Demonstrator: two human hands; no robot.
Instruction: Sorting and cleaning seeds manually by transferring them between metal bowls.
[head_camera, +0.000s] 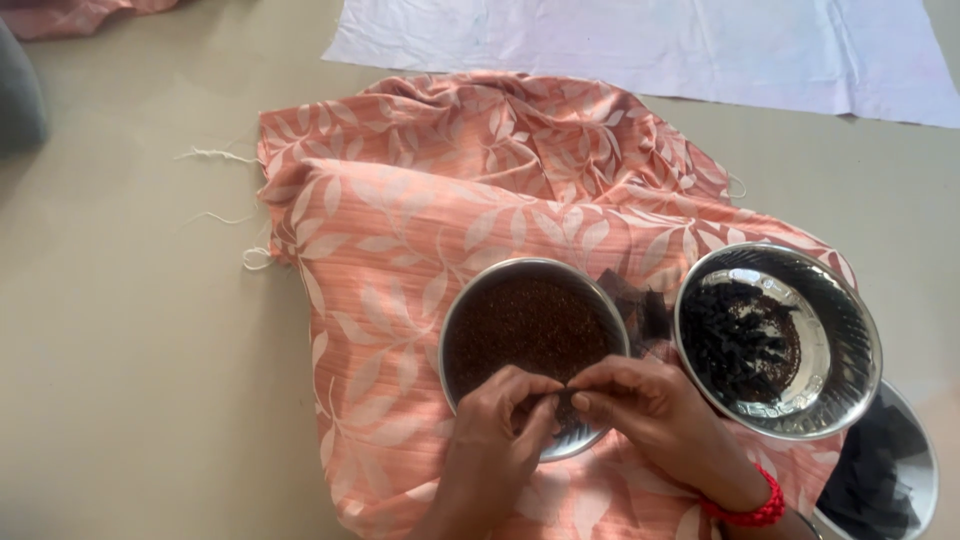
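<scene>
Both hands meet fingertip to fingertip over the near rim of the round steel bowl of fine reddish-brown grains (530, 325). The left hand (497, 425) and right hand (650, 415) each have the grip pressed together, pinching one small dark piece (561, 398) between them; its kind is too small to tell. The piece lies directly above the bowl's near edge, equally close to both hands, its long axis running left to right. Just right of the right hand stands a shiny steel bowl holding black shrivelled pieces (740, 340). A third steel dish with dark contents (885, 470) sits partly beneath it. All rest on a crumpled salmon-pink leaf-print cloth (400, 240) over the beige worktop (130, 350).
</scene>
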